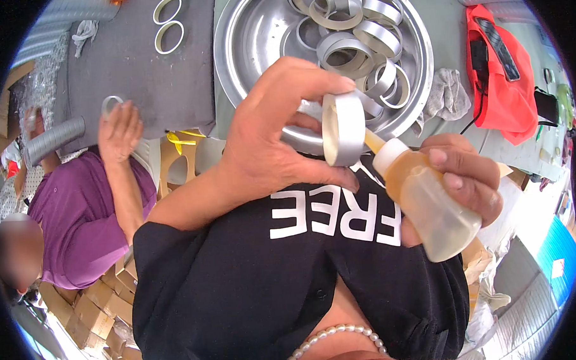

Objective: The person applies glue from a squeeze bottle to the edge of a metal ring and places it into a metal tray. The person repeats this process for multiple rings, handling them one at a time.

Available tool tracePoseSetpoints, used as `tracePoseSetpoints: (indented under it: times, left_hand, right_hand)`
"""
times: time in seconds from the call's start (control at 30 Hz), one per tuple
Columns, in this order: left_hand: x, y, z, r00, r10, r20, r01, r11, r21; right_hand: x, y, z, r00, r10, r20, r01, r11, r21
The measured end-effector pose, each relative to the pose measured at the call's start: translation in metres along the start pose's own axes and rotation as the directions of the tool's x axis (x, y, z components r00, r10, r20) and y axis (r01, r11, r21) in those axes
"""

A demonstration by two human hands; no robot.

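In my left hand (270, 126) is a silver metal ring (344, 128), pinched upright at its rim between thumb and fingers over the near edge of a steel basin (233, 52). My right hand (468, 173) is wrapped round a translucent squeeze bottle (432, 207) with a white cap. The bottle is tilted, its amber nozzle (373, 141) pointing up and left at the ring's right side. Whether the nozzle touches the ring I cannot tell. Several similar silver rings (344, 54) lie heaped in the basin's right half.
Right of the basin are a crumpled grey rag (447, 97) and a red cloth item (504, 109) with a dark phone-like device on it. At left, a co-worker in a purple shirt (89, 212) reaches onto a grey mat (132, 77), which bears several rings and a ring stack (55, 138).
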State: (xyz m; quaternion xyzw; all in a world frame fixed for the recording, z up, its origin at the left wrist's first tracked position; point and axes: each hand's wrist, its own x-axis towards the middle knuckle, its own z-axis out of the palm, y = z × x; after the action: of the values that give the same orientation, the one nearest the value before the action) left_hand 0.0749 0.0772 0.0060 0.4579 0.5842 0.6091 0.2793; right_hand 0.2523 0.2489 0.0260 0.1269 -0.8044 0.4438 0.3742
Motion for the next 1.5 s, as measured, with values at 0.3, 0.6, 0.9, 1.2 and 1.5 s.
tracePoseSetpoints:
  times: [0.3,0.6,0.9,1.2,1.5]
  left_hand:
    - [0.010,-0.007,-0.005,0.877,0.453,0.158,-0.480,0.823,0.303]
    - [0.015,-0.008,-0.010,0.763,0.583,0.280,-0.646,0.698,0.309]
    - [-0.020,-0.020,-0.073,0.909,-0.005,-0.418,0.203,0.879,0.431]
    - [0.007,-0.045,-0.125,0.838,0.357,-0.412,0.294,0.339,0.894]
    - [0.105,-0.073,-0.021,0.928,0.351,0.128,-0.319,0.565,0.761]
  right_hand:
    - [-0.005,0.012,-0.003,0.898,0.308,-0.313,-0.322,0.947,0.008]
    - [0.009,0.016,-0.002,0.469,0.869,-0.159,-0.608,0.448,0.655]
    - [-0.010,0.049,-0.010,0.505,0.863,-0.014,-0.137,0.096,0.986]
    - [-0.013,0.054,-0.032,0.512,0.837,-0.194,-0.056,0.258,0.965]
    - [-0.017,0.042,-0.038,0.471,0.828,-0.306,-0.048,0.370,0.928]
